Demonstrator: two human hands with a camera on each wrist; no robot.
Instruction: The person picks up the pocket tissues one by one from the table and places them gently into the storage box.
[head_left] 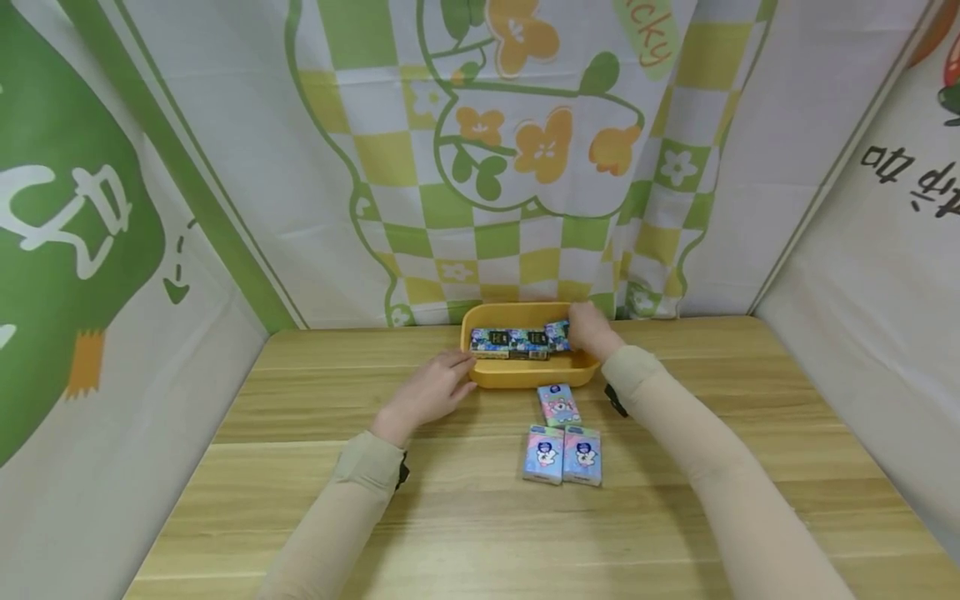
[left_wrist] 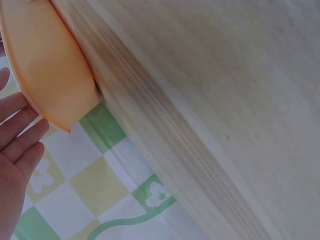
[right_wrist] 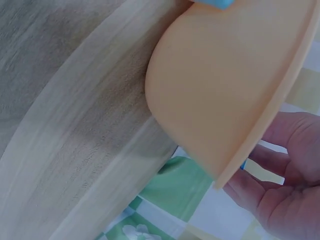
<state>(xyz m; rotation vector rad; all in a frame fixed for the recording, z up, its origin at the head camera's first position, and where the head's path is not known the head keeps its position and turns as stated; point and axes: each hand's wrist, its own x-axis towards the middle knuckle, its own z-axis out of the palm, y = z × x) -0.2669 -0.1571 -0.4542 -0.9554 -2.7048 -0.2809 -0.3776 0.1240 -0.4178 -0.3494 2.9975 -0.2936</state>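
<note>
A yellow plastic basket [head_left: 517, 379] sits at the table's back edge. Inside lie dark blue patterned pocket tissue packs [head_left: 490, 342] in a row. My right hand [head_left: 592, 329] reaches over the basket's right end and grips the rightmost dark pack [head_left: 557, 336], which is tilted. In the right wrist view only a blue sliver of that pack shows between the fingers, behind the basket wall [right_wrist: 215, 85]. My left hand [head_left: 431, 387] touches the basket's left end. In the left wrist view its fairly straight fingers [left_wrist: 30, 132] rest along the rim.
In front of the basket lie three pink-and-blue tissue packs: one [head_left: 558, 406] near its front wall, and two side by side [head_left: 543, 455] closer to me. A checked curtain [head_left: 517, 242] hangs right behind the wooden table [head_left: 480, 533]. Printed cloth walls stand left and right.
</note>
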